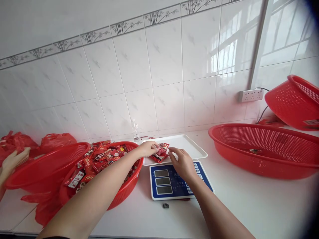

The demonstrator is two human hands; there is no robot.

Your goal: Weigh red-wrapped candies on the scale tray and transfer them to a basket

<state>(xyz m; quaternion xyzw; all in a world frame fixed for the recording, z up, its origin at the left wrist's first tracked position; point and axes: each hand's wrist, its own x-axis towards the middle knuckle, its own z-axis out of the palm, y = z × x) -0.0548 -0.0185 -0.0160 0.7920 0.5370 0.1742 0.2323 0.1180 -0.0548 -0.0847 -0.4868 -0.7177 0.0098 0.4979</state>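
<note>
Small red snack packets lie heaped on the left part of the white weighing tray. My left hand reaches in from the left, its fingers closed on a red packet at the top of the heap. Just right of the heap, my right hand hovers over the scale's rear edge, thumb and fingers apart and holding nothing. Below it is the blue panel of the digital scale, partly covered by my right wrist. My left forearm crosses a round red basket full of mixed wrapped snacks.
Another person's hand grips a red plastic bag at far left, beside another red basket. A clear bottle stands by the wall. Red baskets occupy the right side. A small dark object lies before the scale.
</note>
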